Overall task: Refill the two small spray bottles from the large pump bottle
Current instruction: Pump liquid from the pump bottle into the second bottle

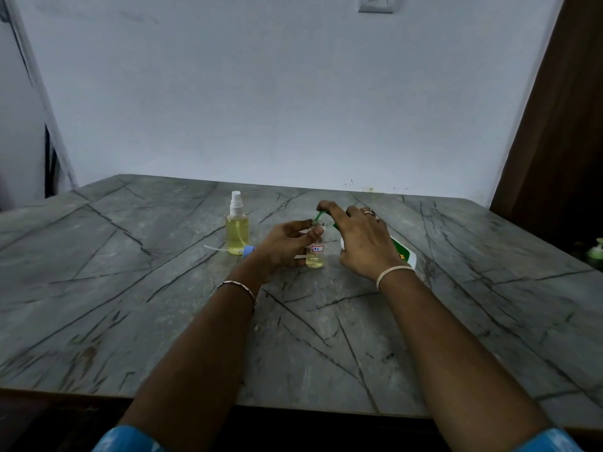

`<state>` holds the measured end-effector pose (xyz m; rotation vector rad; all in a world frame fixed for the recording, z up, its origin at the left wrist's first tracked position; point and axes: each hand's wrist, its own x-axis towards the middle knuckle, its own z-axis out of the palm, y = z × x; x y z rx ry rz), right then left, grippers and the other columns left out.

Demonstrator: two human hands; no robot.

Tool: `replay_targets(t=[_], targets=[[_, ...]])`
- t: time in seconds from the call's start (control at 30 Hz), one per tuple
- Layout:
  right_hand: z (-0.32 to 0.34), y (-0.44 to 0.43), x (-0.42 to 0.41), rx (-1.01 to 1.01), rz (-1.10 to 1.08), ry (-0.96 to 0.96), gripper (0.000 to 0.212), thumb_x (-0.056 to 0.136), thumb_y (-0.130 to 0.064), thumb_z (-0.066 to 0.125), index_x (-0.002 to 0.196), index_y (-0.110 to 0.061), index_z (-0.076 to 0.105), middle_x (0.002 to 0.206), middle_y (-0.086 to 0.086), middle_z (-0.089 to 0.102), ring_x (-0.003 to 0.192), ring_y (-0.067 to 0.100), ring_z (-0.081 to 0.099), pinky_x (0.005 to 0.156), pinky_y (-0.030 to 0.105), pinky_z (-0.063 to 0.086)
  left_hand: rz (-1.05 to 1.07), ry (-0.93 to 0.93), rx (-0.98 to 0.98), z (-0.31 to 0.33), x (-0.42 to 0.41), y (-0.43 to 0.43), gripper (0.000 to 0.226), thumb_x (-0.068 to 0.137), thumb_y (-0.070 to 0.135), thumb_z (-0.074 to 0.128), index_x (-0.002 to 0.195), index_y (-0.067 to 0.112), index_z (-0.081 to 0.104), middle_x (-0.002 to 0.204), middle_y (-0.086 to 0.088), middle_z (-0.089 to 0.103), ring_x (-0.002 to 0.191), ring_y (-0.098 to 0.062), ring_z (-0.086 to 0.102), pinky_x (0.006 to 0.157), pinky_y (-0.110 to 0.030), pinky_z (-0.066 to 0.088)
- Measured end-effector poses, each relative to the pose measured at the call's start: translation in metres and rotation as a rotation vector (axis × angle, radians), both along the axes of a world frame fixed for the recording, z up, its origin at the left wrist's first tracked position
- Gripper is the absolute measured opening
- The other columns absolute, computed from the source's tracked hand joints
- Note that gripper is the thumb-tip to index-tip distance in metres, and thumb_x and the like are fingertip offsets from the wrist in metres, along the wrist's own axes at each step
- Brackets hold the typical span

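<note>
A small clear bottle (316, 254) with a white label and a little yellow liquid stands uncapped on the table; my left hand (283, 245) holds it by the neck and side. My right hand (362, 241) grips the large white and green pump bottle (403, 252), tilted over, with a finger on the green pump nozzle (321, 215) set at the small bottle's mouth. A second spray bottle (237, 231), full of yellow liquid with a white sprayer on top, stands to the left. A loose spray head with a blue collar and white tube (228, 250) lies on the table beside it.
The grey marble-patterned table (163, 305) ends at a white wall behind. A brown wooden panel (554, 141) stands at the right. A small green and white thing (595, 251) sits at the far right edge.
</note>
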<state>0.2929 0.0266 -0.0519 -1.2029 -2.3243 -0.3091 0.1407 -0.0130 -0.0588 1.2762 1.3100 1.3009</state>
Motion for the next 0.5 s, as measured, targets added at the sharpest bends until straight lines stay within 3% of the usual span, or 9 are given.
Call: replay_targets(t=[0.13,0.33,0.5], targets=[[0.0009,-0.0019,0.0052,-0.032,0.019,-0.002,0.09,0.077,-0.008,0.066,0.146,-0.042,0.019,0.109,0.01,0.055,0.112,0.035,0.049,0.093,0.048,0.046,0.002,-0.005,-0.009,0.0001,-0.0007,-0.0008,0.042,0.089,0.027,0.062,0.128,0.014,0.055,0.113,-0.008,0.067,0.084,-0.011,0.065,0.072,-0.027,0.055],[0.0016,-0.004,-0.0002,-0.029,0.029,0.037,0.08,0.074,-0.006,0.067,0.137,-0.035,0.028,0.113,0.009,0.056,0.113,0.033,0.05,0.093,0.047,0.044,-0.021,-0.014,-0.026,0.0004,-0.0027,-0.0014,0.041,0.088,0.026,0.064,0.127,0.016,0.055,0.114,-0.007,0.068,0.086,-0.011,0.066,0.072,-0.026,0.056],[0.0008,-0.0026,-0.0017,0.005,0.02,0.026,0.08,0.074,-0.008,0.067,0.138,-0.034,0.028,0.115,0.009,0.056,0.114,0.033,0.05,0.092,0.046,0.043,-0.006,-0.015,-0.028,0.0002,-0.0031,-0.0009,0.042,0.087,0.027,0.064,0.127,0.016,0.056,0.115,-0.008,0.068,0.093,-0.017,0.066,0.085,-0.035,0.053]])
